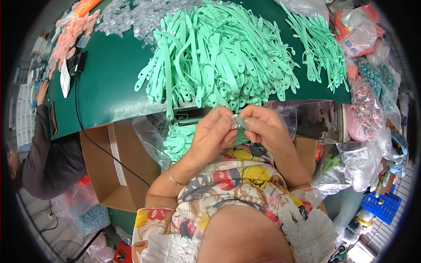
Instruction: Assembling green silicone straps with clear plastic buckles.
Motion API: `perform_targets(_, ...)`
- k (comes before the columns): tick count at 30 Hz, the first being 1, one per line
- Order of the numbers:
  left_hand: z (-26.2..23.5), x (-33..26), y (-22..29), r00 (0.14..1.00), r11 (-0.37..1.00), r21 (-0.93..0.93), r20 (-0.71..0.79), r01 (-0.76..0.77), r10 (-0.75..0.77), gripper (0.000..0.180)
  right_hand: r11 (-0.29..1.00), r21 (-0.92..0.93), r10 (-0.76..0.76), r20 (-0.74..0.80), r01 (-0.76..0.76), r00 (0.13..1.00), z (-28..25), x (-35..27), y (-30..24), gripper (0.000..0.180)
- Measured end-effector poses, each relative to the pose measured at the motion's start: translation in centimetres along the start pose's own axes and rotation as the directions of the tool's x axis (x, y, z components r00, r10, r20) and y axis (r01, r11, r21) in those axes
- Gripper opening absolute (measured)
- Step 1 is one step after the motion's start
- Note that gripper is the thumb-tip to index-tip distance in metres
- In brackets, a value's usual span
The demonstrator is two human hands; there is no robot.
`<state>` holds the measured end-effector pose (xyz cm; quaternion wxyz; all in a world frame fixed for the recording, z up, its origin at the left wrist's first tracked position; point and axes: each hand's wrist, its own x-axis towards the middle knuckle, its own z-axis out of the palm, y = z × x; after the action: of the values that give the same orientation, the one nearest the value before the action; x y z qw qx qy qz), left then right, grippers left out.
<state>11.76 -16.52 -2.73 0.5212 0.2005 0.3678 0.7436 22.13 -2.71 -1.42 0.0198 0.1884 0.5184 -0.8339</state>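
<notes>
My left hand (213,133) pinches a small clear plastic piece (236,122) between thumb and forefinger, in front of my chest. Opposite it, the fingers of my right hand (268,126) close on a mint-green strap (243,123), whose end meets the clear piece. How far the strap sits inside the piece is too small to tell, and most of the strap is hidden by my fingers. Just beyond both hands rises a large heap of mint-green straps (228,57) with ridges and holes, on a green table (118,87).
Clear plastic pieces (136,22) and pink pieces (72,37) lie at the back left. More green straps (318,48) spread at the right. A cardboard box (101,153) stands below the table; a black cable (98,138) crosses it. A co-worker's sleeve (37,149) is at far left.
</notes>
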Motion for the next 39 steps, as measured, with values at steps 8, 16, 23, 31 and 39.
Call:
perform_targets(8,-0.1,0.1,-0.7,0.991,0.982,-0.147,0.072,0.119,-0.109,0.029,0.997,-0.041,-0.071,-0.007,0.07,0.997,0.6,0.3,0.2,0.014)
perform_targets(16,0.3,0.1,0.0,0.995,0.951,0.309,-0.1,0.014,0.018,0.018,0.539,-0.711,-0.615,0.035,0.452,0.788,0.5,0.0,-0.4,0.009)
perform_targets(23,0.0,0.0,1.3,0.996,0.9,0.428,0.008,-0.079,0.084,0.012,0.799,-0.042,-0.596,0.078,0.6,0.799,-0.5,0.2,1.1,0.004)
perform_targets(31,-0.2,0.1,2.1,0.999,0.968,0.246,0.009,0.047,-0.051,0.012,0.613,-0.563,-0.61,0.107,0.553,0.785,-0.4,0.9,1.5,0.022)
perform_targets(39,-1.0,0.2,1.6,0.985,0.986,-0.002,0.048,0.165,-0.165,0.008,0.637,-0.525,-0.631,0.067,0.565,0.773,0.5,0.8,1.5,0.022)
